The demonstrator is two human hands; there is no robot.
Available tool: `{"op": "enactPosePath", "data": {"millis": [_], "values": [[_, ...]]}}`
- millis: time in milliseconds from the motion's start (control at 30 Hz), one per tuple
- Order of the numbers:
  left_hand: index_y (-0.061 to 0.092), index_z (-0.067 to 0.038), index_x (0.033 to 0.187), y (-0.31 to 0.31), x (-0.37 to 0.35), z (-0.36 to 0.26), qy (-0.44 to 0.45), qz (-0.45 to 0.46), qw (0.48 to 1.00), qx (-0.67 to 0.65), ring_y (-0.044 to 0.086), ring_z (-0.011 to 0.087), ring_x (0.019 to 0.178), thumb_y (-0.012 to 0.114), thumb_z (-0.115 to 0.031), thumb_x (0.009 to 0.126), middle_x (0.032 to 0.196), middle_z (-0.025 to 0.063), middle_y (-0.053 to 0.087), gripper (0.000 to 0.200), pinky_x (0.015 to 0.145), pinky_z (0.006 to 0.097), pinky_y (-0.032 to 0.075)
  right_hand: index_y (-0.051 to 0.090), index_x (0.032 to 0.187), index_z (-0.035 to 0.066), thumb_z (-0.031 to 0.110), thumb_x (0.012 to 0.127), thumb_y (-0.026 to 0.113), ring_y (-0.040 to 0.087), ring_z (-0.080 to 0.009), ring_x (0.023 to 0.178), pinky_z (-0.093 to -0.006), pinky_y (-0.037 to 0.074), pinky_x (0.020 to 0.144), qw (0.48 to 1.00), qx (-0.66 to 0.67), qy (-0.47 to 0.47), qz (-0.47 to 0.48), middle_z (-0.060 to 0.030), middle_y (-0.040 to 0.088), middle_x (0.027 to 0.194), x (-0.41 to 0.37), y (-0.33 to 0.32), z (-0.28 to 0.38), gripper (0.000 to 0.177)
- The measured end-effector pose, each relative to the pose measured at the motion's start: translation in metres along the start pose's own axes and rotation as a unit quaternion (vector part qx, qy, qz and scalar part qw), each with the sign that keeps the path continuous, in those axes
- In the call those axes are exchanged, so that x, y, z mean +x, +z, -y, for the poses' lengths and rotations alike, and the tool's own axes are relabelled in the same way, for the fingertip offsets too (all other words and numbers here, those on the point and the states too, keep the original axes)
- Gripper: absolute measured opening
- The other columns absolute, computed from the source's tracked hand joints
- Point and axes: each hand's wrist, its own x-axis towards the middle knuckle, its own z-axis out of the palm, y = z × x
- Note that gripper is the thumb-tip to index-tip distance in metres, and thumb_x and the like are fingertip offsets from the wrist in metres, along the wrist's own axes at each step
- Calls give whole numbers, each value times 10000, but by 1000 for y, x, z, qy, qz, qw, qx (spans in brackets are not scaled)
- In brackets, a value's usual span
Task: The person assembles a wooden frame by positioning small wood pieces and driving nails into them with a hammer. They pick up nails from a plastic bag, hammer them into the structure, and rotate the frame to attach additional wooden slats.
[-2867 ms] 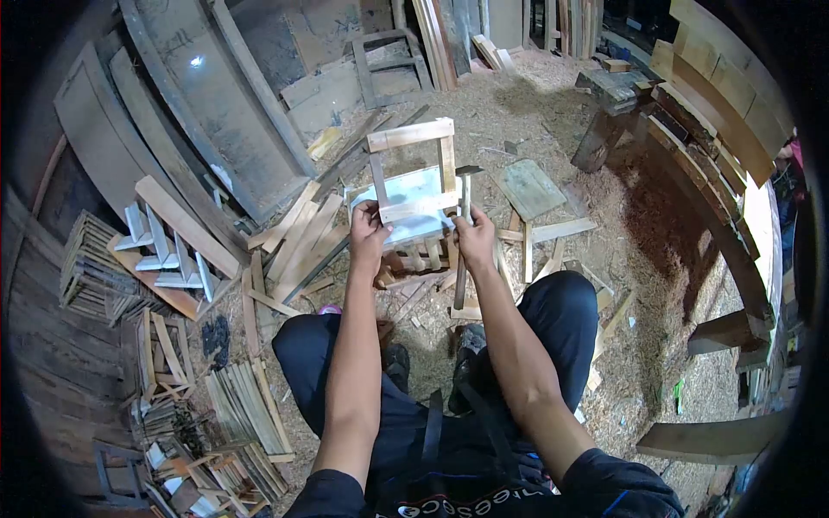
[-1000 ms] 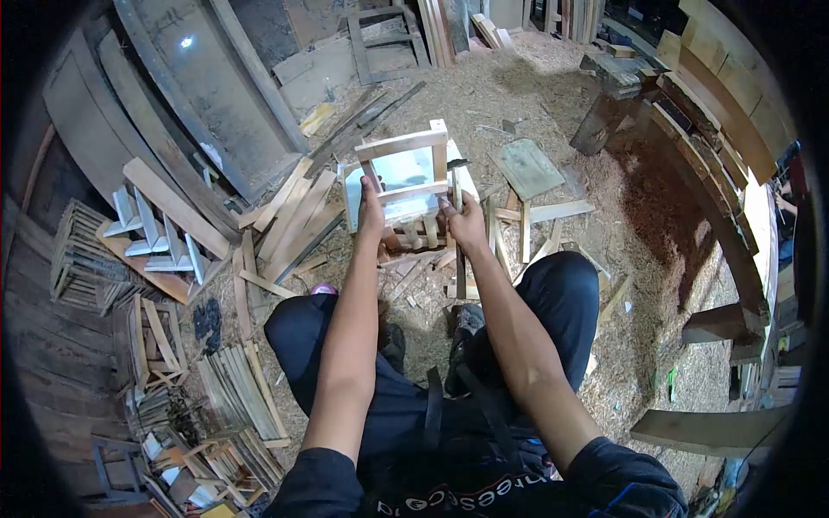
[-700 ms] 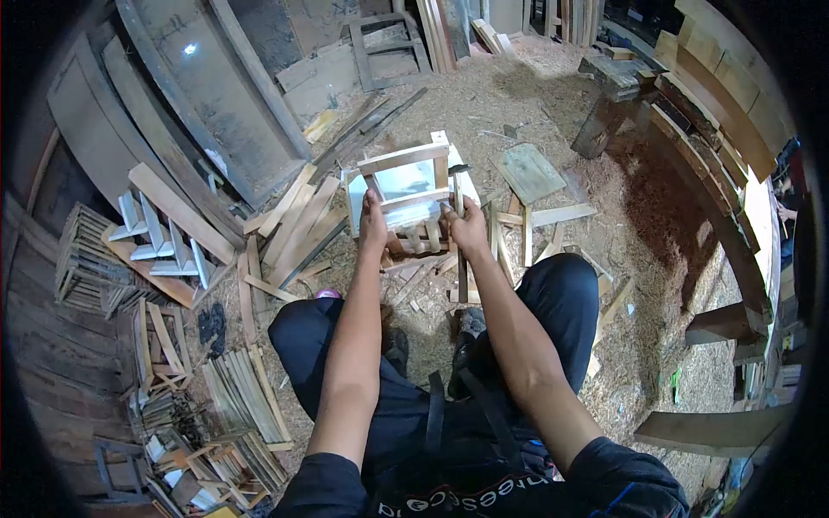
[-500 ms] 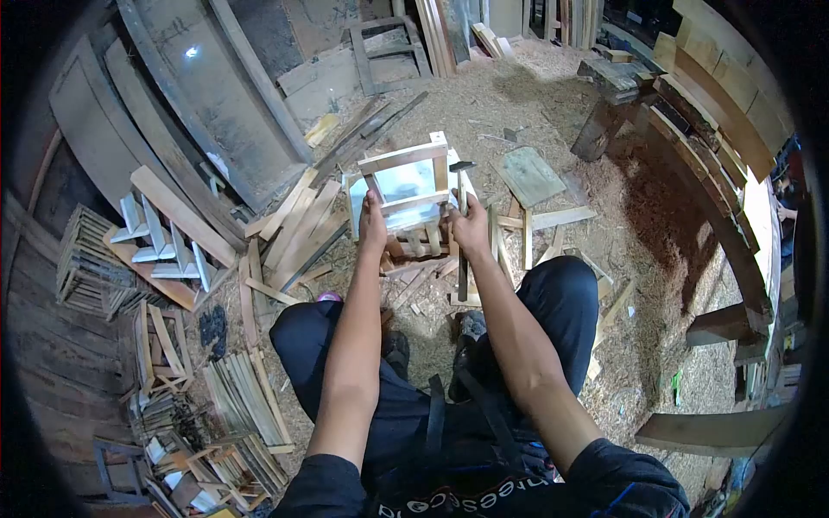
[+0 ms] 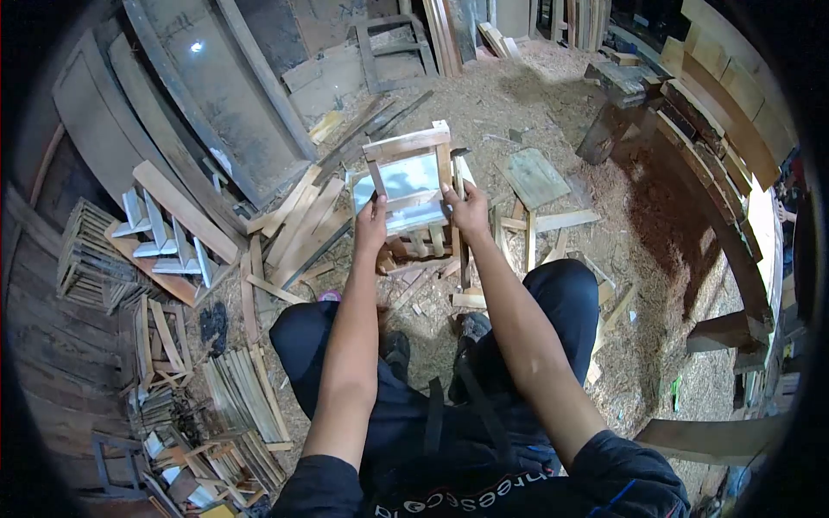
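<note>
A small pale wooden frame [image 5: 406, 141] is held up in front of me, tilted, between both hands. My left hand [image 5: 371, 223] is closed on its lower left corner. At the right side my right hand [image 5: 468, 210] grips the frame and also a hammer [image 5: 464, 272], whose dark head points up and whose handle hangs below the fist. Behind and under the frame lies a bright, reflective sheet [image 5: 363, 192]; what carries it is partly hidden. Wooden slats [image 5: 420, 246] show just beneath, near the floor.
Loose boards [image 5: 302, 226] lie left of the frame, and a flat greenish panel [image 5: 534, 177] lies to its right. Stacked slats [image 5: 246, 393] and small frames sit at lower left. A heavy curved timber bench [image 5: 730, 216] stands at right. Sawdust and offcuts cover the floor [image 5: 553, 95].
The frame has risen slightly and shifted a little to the right. My right hand has turned closer onto the frame's side, with the hammer still in it.
</note>
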Motion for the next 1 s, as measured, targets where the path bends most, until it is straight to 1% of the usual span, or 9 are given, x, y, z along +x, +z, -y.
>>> {"op": "enactPosePath", "data": {"millis": [67,133,200,333,567,767,867,967,1000], "values": [[607,2,1209,3,4,5,0,4,999,-41,598,171,928,490,-440,987,1014,111,677,509,841,314,462,675,1009,6,202,876,718,554,-86,641,-261,452,574,994,22,104,27,-24,643,756,-7,-4,30,240],[603,7,1216,5,3,7,78,-18,995,-55,594,152,928,503,-420,987,1020,99,675,495,831,306,465,675,1007,-4,209,876,718,560,-94,645,-263,458,588,995,35,92,22,-26,654,764,-7,-6,26,254],[597,21,1211,4,0,6,59,-24,998,-30,599,167,929,497,-412,991,1023,116,674,496,840,310,465,672,1012,-11,215,874,720,568,-99,649,-268,464,590,995,24,85,46,-31,661,776,-5,-8,25,269],[586,32,1212,3,-4,-2,65,-21,998,0,599,183,932,494,-405,994,1021,136,670,496,851,320,463,671,1030,-13,198,866,725,591,-104,676,-268,478,614,989,17,135,55,-35,666,792,-4,-11,28,273],[584,26,1212,8,3,11,81,-21,995,-53,597,203,972,482,-391,1000,1051,141,662,479,884,325,450,664,1040,-24,175,866,721,593,-102,690,-264,481,628,990,53,114,61,-30,665,818,-4,-10,24,271],[577,31,1224,4,-15,-13,57,-28,998,-18,594,192,979,470,-375,1009,1068,127,659,472,885,321,450,661,1038,-21,177,868,727,588,-93,698,-260,479,632,988,68,126,58,-26,656,810,-11,-12,27,269],[575,30,1225,10,-11,6,56,-35,997,-43,591,191,986,472,-391,1006,1085,124,655,485,885,322,449,657,1042,-21,191,864,737,579,-86,691,-251,468,616,990,45,121,47,-18,646,796,-17,-14,36,288],[579,32,1212,9,-9,16,43,-28,997,-56,589,191,976,475,-405,1003,1078,116,652,495,880,320,448,656,1043,-19,198,863,740,560,-78,668,-241,446,589,991,33,123,41,-9,633,778,-21,-13,41,295],[579,32,1212,8,-14,11,42,-28,997,-56,589,191,976,475,-405,1003,1078,116,652,495,880,320,448,663,1024,17,239,869,729,526,-69,569,-229,392,492,991,45,115,47,-6,629,731,-22,-13,38,278]]}}
